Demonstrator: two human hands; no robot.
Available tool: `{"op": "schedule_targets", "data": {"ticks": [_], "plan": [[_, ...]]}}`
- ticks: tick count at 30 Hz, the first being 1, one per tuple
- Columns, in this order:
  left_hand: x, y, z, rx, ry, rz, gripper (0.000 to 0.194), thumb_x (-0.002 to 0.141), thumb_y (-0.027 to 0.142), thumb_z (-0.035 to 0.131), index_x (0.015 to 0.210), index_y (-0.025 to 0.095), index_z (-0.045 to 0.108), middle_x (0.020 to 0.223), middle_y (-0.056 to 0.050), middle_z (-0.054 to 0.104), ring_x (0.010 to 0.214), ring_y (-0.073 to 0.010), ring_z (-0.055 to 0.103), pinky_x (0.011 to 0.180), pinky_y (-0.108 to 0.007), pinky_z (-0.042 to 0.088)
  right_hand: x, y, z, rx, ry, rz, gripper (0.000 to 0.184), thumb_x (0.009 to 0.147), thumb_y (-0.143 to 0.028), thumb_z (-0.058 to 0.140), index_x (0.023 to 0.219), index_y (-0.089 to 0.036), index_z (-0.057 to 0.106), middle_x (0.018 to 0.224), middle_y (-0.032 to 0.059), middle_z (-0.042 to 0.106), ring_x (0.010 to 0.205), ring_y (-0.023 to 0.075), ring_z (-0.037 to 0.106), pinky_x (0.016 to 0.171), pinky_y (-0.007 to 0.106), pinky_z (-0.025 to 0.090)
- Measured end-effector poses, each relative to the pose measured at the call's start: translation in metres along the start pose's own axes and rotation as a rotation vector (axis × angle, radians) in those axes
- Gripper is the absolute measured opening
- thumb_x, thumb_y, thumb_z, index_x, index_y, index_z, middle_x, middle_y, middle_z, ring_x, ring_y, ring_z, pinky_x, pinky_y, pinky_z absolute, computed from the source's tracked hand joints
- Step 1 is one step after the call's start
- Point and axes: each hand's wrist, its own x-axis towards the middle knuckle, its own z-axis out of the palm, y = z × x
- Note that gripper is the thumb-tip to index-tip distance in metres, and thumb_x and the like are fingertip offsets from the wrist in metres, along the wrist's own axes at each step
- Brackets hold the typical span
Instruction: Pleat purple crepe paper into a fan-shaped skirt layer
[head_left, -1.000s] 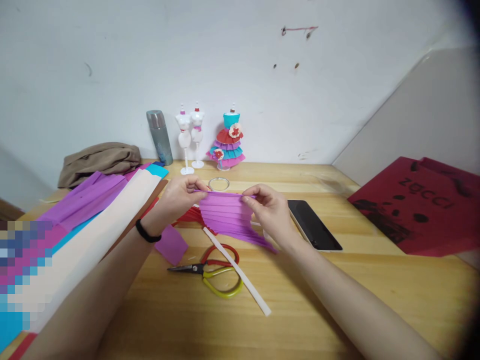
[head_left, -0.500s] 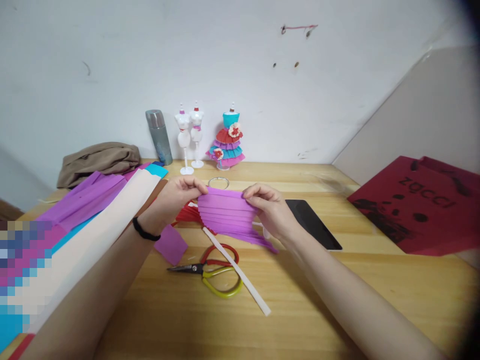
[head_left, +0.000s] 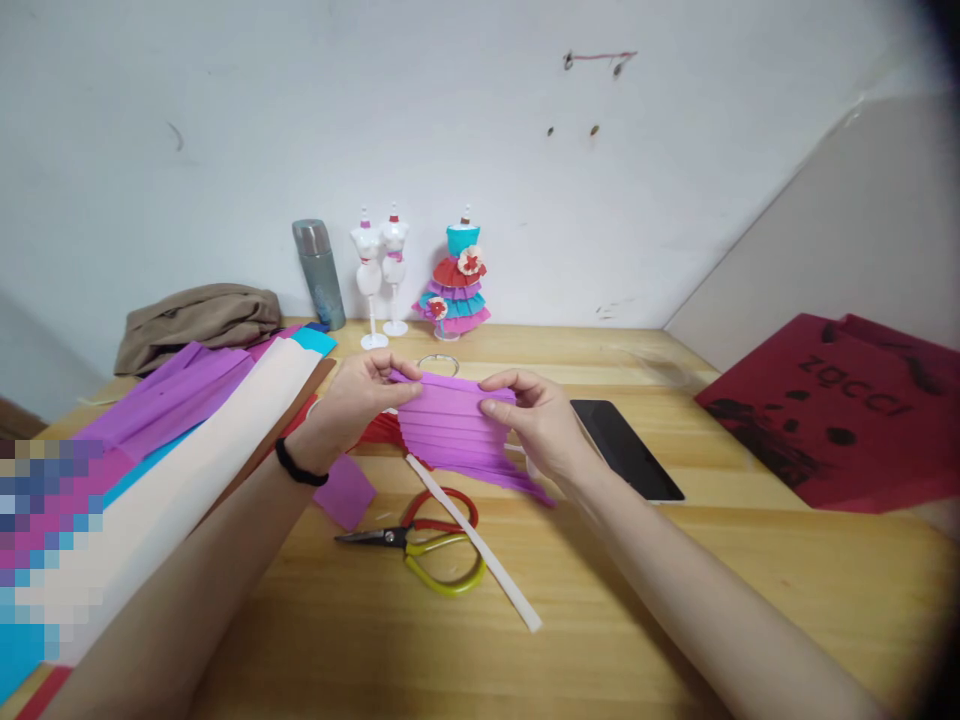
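Between my two hands is a piece of purple crepe paper (head_left: 456, 425) with crosswise pleats, its lower right end trailing to a point. My left hand (head_left: 373, 388) pinches its upper left corner between thumb and fingers. At the upper right edge, my right hand (head_left: 536, 415) grips it the same way. Below lie scissors (head_left: 409, 540) with one red and one yellow handle, their blades pointing left. A narrow white strip (head_left: 480, 550) rests across the handles. A small purple paper piece (head_left: 346, 492) lies under my left wrist, and red paper (head_left: 381, 430) is partly hidden behind that hand.
Stacked crepe paper sheets (head_left: 217, 430) cover the left side. At the back stand a thermos (head_left: 319, 275), two white mini mannequins (head_left: 367, 270) and one in a ruffled paper dress (head_left: 459, 280). A black-screened tablet (head_left: 630, 450) and a red bag (head_left: 832, 420) are on the right.
My left hand has shifted slightly right, its thumb now lying over the paper's corner. My right fingers have moved a little left along the top edge. The scissors and strip stay put.
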Motion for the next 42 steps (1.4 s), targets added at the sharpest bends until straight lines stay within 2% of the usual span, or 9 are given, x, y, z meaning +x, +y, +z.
{"op": "schedule_targets", "data": {"ticks": [5,13,19,26,37,42], "plan": [[-0.001,0.004,0.002,0.060,-0.014,-0.002,0.025,0.056,0.026,0.079,0.073,0.016,0.064,0.058,0.004,0.056,0.053,-0.0082,0.048,0.050,-0.020,0.035,0.000,-0.002,0.002,0.026,0.035,0.016,0.022,0.055,-0.024,0.082,0.073,-0.022,0.070,0.075,-0.0009,0.068,0.064,0.0127,0.058,0.065,0.029,0.046],[0.002,-0.002,0.006,0.119,0.081,0.094,0.020,0.059,0.026,0.074,0.074,0.015,0.066,0.063,0.001,0.059,0.057,-0.0097,0.051,0.052,-0.022,0.038,-0.003,-0.006,0.006,0.047,0.073,0.049,0.021,0.053,-0.024,0.083,0.071,-0.022,0.071,0.074,-0.0001,0.068,0.064,0.0142,0.059,0.061,0.029,0.046],[0.003,-0.007,0.005,0.124,0.104,0.092,0.023,0.060,0.024,0.074,0.080,0.014,0.068,0.063,0.001,0.060,0.056,-0.0095,0.052,0.053,-0.022,0.040,-0.003,-0.007,0.007,0.082,0.084,0.077,0.021,0.052,-0.022,0.083,0.071,-0.023,0.072,0.070,-0.0014,0.068,0.061,0.0128,0.057,0.061,0.029,0.046],[0.004,-0.008,0.006,0.218,0.157,0.143,0.015,0.063,0.024,0.070,0.074,0.014,0.070,0.065,-0.001,0.064,0.059,-0.0116,0.055,0.055,-0.023,0.042,-0.004,-0.008,0.008,0.086,0.095,0.085,0.021,0.052,-0.022,0.083,0.071,-0.023,0.073,0.068,-0.0014,0.067,0.061,0.0132,0.057,0.060,0.029,0.046],[0.008,-0.012,0.000,0.317,0.108,0.234,0.009,0.068,0.025,0.067,0.072,0.017,0.071,0.069,-0.001,0.069,0.061,-0.0125,0.057,0.058,-0.024,0.044,-0.004,-0.006,0.008,0.033,0.098,0.038,0.022,0.057,-0.026,0.081,0.076,-0.024,0.073,0.076,0.0008,0.070,0.068,0.0170,0.061,0.062,0.031,0.047],[0.011,-0.015,-0.004,0.323,0.066,0.234,0.010,0.068,0.026,0.068,0.072,0.017,0.070,0.069,-0.001,0.068,0.062,-0.0124,0.057,0.059,-0.024,0.043,-0.004,-0.006,0.007,0.000,0.117,0.011,0.017,0.059,-0.027,0.079,0.074,-0.024,0.073,0.076,-0.0001,0.070,0.069,0.0153,0.060,0.063,0.030,0.046]]}}
